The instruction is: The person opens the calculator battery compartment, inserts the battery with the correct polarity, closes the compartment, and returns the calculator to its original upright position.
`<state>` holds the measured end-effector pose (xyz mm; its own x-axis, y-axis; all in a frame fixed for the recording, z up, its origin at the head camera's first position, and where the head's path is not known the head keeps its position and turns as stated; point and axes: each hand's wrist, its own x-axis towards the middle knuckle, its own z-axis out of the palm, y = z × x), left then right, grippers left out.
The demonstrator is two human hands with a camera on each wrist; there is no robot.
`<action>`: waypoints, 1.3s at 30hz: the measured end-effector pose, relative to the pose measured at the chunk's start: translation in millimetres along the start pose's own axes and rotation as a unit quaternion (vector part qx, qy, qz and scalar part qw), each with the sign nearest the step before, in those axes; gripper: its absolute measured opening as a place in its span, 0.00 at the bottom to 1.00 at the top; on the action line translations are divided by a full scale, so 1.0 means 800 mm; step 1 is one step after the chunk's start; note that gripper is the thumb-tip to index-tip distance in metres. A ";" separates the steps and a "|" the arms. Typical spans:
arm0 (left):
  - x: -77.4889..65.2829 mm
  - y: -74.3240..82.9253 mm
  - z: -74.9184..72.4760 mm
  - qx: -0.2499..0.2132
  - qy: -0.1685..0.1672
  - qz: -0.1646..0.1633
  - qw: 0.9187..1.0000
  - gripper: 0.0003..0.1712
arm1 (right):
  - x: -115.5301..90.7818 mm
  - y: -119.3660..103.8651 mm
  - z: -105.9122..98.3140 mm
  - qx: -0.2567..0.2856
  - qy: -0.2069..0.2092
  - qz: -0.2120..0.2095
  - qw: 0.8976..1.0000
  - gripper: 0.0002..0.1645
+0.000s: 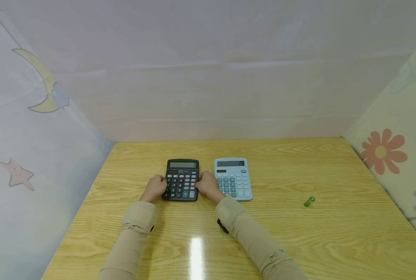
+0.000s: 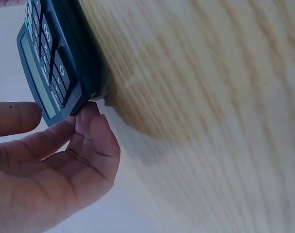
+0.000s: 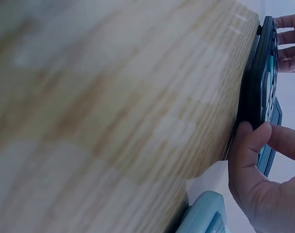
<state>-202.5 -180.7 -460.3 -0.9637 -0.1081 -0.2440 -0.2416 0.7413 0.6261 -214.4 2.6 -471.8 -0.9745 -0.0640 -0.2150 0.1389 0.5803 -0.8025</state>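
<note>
A black desk calculator (image 1: pixel 178 181), its display reading 0, lies face up between both hands on the wooden table. My left hand (image 1: pixel 155 186) grips its left edge; in the left wrist view the fingertips meet the lower side of the edge and the thumb extends toward the display. On the opposite edge, my right hand (image 1: pixel 208 184) pinches the calculator between thumb and fingers, as the right wrist view shows. Close to the right hand sits a light blue calculator (image 1: pixel 243 182) with digits on its display; the right wrist partly covers its lower left keys.
A small green battery (image 1: pixel 309 201) lies on the right part of the table (image 1: pixel 334 241). Printed cloth walls (image 1: pixel 208 97) enclose the table at the back and both sides. Dark bands (image 1: pixel 222 226) show under the sleeves.
</note>
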 end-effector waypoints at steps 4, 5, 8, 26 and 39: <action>-0.002 0.001 0.000 -0.010 -0.005 -0.003 1.000 0.21 | -0.001 -0.001 0.000 0.001 -0.001 0.001 1.000 0.10; -0.003 0.002 0.000 -0.011 -0.005 -0.002 1.000 0.21 | -0.001 0.000 0.000 0.000 0.000 -0.001 1.000 0.11; -0.005 0.003 0.001 -0.008 -0.003 0.004 1.000 0.22 | -0.002 0.000 -0.001 -0.008 0.002 -0.009 1.000 0.12; -0.031 0.011 -0.002 -0.027 0.079 0.064 0.994 0.12 | -0.031 0.000 -0.025 -0.003 0.012 -0.054 0.998 0.14; -0.052 0.017 0.005 -0.064 0.088 0.116 0.987 0.09 | -0.057 0.005 -0.047 0.044 -0.029 -0.091 0.994 0.09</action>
<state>-165.5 -163.6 -444.6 -0.9968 -0.0680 0.0421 -0.0144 0.6705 0.7417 -176.0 38.3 -444.1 -0.9735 -0.2100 -0.0905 -0.0224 0.4812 -0.8763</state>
